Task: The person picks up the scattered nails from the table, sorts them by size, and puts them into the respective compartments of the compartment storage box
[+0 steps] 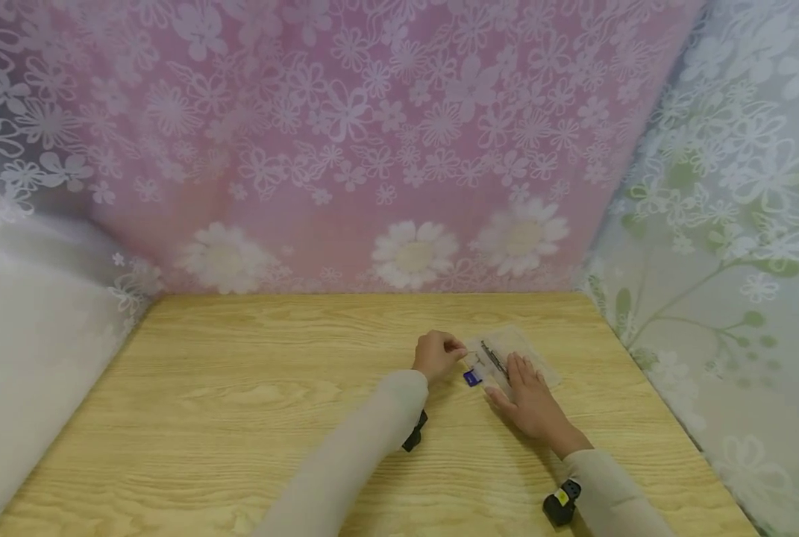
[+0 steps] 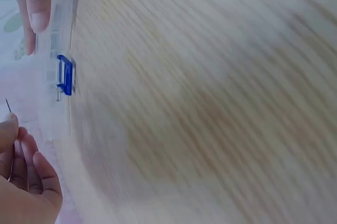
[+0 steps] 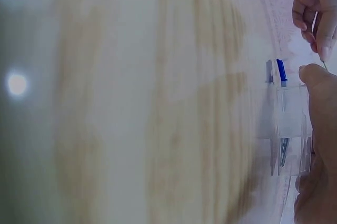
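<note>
A clear plastic box (image 1: pixel 516 335) with a blue latch (image 2: pixel 65 75) lies on the wooden table. Slim dark metal pieces (image 1: pixel 495 359) show inside it. My left hand (image 1: pixel 437 355) is at the box's left end, pinching a thin dark metal pin (image 2: pixel 8 105) between thumb and fingertip; the pin's tip points upward in the left wrist view. Across the box's right part rests my right hand (image 1: pixel 530 403), fingers straight, thumb by the front edge. That hand covers part of the box. In the right wrist view a metal piece (image 3: pixel 285 151) shows through the clear wall.
The wood-grain table (image 1: pixel 224 395) extends to the left and front of the box. Behind it hangs a pink flowered curtain (image 1: pixel 345 149); a pale one with leaves (image 1: pixel 721 313) borders the right edge. Black wrist cameras (image 1: pixel 560 506) sit under the sleeves.
</note>
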Tool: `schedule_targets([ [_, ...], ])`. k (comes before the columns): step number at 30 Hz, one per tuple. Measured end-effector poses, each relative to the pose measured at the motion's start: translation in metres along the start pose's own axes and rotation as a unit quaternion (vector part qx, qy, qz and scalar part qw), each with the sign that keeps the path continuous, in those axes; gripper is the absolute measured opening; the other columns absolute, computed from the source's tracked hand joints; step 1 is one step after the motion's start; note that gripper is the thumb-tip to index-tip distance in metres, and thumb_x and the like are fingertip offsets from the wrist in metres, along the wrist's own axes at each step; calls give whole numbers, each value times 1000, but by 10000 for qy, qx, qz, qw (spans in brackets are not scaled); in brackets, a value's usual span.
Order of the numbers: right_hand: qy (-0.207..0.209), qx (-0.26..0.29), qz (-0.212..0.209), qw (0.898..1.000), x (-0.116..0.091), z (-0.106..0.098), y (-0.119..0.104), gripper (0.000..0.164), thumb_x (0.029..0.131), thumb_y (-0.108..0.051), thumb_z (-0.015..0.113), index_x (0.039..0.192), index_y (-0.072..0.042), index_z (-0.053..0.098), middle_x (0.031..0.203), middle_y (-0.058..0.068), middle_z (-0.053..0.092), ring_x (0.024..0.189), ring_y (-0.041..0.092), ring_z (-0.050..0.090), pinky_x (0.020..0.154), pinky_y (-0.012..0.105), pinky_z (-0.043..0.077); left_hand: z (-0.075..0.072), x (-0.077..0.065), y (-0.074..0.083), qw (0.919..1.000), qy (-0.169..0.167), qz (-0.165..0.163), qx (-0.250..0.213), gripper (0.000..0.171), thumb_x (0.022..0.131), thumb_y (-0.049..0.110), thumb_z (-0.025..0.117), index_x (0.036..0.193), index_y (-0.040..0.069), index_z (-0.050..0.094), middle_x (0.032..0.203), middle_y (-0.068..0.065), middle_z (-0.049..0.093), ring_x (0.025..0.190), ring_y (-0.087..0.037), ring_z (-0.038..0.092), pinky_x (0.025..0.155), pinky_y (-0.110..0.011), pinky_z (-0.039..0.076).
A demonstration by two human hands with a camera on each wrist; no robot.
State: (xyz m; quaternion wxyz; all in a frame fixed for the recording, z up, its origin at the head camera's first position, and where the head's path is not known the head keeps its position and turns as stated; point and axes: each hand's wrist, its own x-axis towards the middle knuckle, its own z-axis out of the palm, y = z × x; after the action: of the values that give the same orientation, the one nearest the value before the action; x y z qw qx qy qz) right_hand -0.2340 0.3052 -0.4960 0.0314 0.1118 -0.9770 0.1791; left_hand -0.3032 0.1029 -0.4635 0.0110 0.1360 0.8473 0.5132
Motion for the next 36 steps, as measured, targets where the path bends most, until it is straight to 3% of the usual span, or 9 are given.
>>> schedule_targets([
  [5, 19, -11, 30, 10000, -2, 1, 1, 87, 98, -54, 43, 148, 12, 15, 154, 30, 15, 141, 48, 10, 110, 63, 12, 12, -1, 7, 9988, 351, -265, -191, 7, 87, 12, 71, 84, 7, 75, 77, -1, 68, 67, -9, 58, 62, -23, 49],
  [10, 1, 58, 63, 10000, -4, -1, 0, 86, 98, -52, 44, 148, 12, 14, 154, 30, 14, 142, 48, 9, 110, 63, 11, 22, 0, 9, 9972, 464, -493, -324, 7, 86, 11, 72, 80, 8, 74, 72, 3, 65, 63, -7, 56, 60, -22, 48],
  [19, -27, 24, 46, 10000, -4, -1, -4, 85, 98, -51, 44, 148, 12, 14, 154, 30, 14, 142, 48, 10, 110, 63, 11, 32, -3, 8, 9956, 688, -579, -270, 6, 85, 9, 73, 79, 6, 74, 68, 3, 63, 58, -6, 53, 56, -20, 46],
  [27, -30, 35, -38, 10000, 0, -1, -9, 84, 98, -49, 46, 147, 12, 15, 153, 31, 16, 141, 48, 11, 110, 63, 13, 30, -6, 3, 9939, 765, -742, -298, 6, 85, 10, 73, 81, 6, 75, 71, 2, 67, 60, -6, 56, 59, -21, 49],
  [36, 17, -54, -39, 10000, 1, -4, -5, 84, 99, -49, 45, 147, 13, 15, 153, 31, 16, 141, 49, 12, 111, 63, 12, 18, 1, -9, 9959, 717, -463, -301, 9, 86, 12, 72, 92, 6, 76, 82, 0, 70, 73, -9, 61, 68, -25, 52],
])
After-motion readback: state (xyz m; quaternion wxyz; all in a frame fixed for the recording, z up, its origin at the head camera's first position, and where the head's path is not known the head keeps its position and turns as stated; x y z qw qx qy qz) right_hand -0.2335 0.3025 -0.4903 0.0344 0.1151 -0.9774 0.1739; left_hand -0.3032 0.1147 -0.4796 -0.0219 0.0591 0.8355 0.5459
